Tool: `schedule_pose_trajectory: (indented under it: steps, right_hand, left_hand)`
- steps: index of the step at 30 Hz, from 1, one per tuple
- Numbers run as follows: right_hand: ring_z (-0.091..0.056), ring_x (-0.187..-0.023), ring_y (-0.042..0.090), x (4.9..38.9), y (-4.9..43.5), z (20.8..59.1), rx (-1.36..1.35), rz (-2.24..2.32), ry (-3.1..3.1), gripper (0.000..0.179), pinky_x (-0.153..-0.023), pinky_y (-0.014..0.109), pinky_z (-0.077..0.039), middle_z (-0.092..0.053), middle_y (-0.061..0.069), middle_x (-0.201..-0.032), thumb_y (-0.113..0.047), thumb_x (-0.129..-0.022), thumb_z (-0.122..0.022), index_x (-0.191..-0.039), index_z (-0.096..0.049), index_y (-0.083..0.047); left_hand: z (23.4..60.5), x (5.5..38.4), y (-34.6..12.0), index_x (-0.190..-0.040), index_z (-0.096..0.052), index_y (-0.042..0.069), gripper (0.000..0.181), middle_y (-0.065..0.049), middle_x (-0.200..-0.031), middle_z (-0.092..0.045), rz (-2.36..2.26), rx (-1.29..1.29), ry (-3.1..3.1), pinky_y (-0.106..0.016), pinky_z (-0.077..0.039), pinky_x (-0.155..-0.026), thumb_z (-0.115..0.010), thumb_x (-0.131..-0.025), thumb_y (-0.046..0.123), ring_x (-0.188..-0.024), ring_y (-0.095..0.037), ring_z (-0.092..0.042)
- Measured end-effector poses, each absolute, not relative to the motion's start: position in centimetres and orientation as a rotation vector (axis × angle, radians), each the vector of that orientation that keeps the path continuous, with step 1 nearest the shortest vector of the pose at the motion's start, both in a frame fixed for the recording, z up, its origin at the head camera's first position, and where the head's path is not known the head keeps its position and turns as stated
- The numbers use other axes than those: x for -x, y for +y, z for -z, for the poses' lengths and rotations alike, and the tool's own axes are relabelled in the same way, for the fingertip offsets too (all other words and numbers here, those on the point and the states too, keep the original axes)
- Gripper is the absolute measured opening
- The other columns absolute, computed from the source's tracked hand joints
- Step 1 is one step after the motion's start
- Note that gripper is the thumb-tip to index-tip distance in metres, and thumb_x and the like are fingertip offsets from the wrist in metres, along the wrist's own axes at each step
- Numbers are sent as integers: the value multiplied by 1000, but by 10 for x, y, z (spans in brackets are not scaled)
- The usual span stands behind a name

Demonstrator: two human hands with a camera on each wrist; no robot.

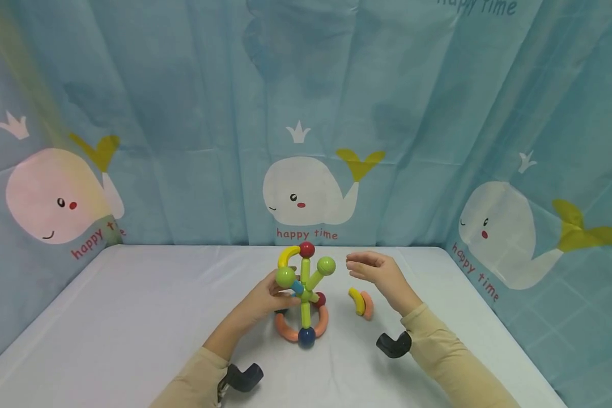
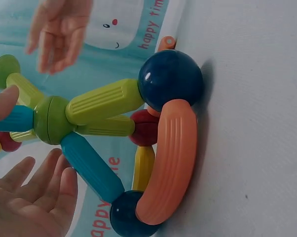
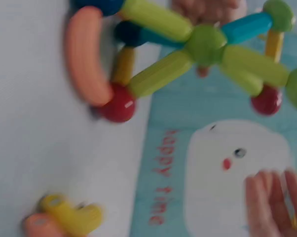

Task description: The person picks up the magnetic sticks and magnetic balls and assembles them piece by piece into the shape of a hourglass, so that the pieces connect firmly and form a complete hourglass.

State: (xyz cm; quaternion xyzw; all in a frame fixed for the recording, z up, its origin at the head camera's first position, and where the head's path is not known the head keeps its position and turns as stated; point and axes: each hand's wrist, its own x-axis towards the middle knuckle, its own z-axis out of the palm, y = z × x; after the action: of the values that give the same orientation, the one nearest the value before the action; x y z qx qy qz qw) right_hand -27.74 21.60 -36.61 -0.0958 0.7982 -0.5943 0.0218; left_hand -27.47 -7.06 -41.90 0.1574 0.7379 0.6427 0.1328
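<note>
A construction of magnetic sticks and balls [image 1: 305, 294] stands on the table, with a green ball [image 2: 54, 120] at its centre and green and blue sticks spreading from it. Curved orange sticks [image 2: 172, 163] and dark blue balls [image 2: 170, 80] form part of its base. At the top, a curved yellow stick [image 1: 285, 256] meets a red ball [image 1: 307, 250]. My left hand [image 1: 266, 296] is around its left side, thumb by a blue stick [image 2: 18, 118], fingers loosely spread below. My right hand [image 1: 382, 277] hovers to the right, fingers extended, holding nothing.
A loose curved yellow stick [image 1: 357, 301] and a curved orange stick [image 1: 368, 306] lie side by side on the white table [image 1: 148, 317], below my right hand. A blue curtain [image 1: 194, 141] with printed whales encloses the back and sides.
</note>
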Motion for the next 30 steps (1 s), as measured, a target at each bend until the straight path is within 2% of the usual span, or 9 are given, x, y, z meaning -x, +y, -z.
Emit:
schedule_pose_trajectory:
  steps: [3,8,12,16,19,24,30]
  right_hand:
    - [-66,-118,25,279,229,377,111,1833,2488,44,-103,42,-52,-65,15,-130,-30,-93,-69,-127,-63,-2]
    - [-62,-121,33,278,250,399,-130,1716,2498,47,-102,41,-53,-61,20,-133,-27,-94,-68,-129,-60,3]
    - [-66,-108,29,276,265,414,-234,1608,2504,50,-96,39,-56,-63,22,-130,-26,-92,-70,-128,-59,7]
    - [-68,-93,20,275,275,422,-270,1531,2483,53,-86,34,-59,-67,19,-118,-26,-89,-73,-126,-59,10]
    - [-68,-90,17,275,276,423,-274,1518,2457,52,-83,32,-60,-68,18,-113,-24,-88,-74,-123,-60,11]
    - [-69,-88,16,279,269,421,-269,1493,2432,43,-81,31,-61,-69,17,-108,-20,-86,-75,-115,-64,9]
    - [-64,-68,11,290,258,418,-329,1390,2452,27,-66,24,-59,-69,8,-82,-13,-82,-77,-99,-68,6]
  left_hand:
    - [416,275,-67,-148,-40,11,72,-13,-150,-49,-1865,-452,2175,-51,-41,-113,-76,-87,21,-139,-36,-45]
    - [413,274,-66,-151,-38,12,74,-14,-147,-52,-1900,-468,2162,-50,-41,-113,-75,-88,17,-139,-36,-44]
    - [413,274,-67,-153,-34,14,76,-15,-147,-52,-1912,-486,2112,-51,-41,-113,-74,-88,15,-140,-35,-45]
    - [413,276,-67,-154,-30,12,77,-18,-148,-49,-1906,-512,2058,-53,-41,-113,-72,-90,15,-138,-36,-46]
    - [412,278,-67,-155,-30,11,76,-20,-148,-48,-1911,-527,2043,-54,-40,-113,-72,-91,16,-137,-36,-46]
    - [414,279,-68,-154,-32,11,72,-21,-148,-48,-1917,-539,2038,-54,-40,-113,-69,-92,13,-135,-36,-48]
    - [416,279,-66,-150,-40,10,64,-18,-149,-49,-1923,-509,2071,-57,-37,-114,-68,-92,12,-139,-38,-44]
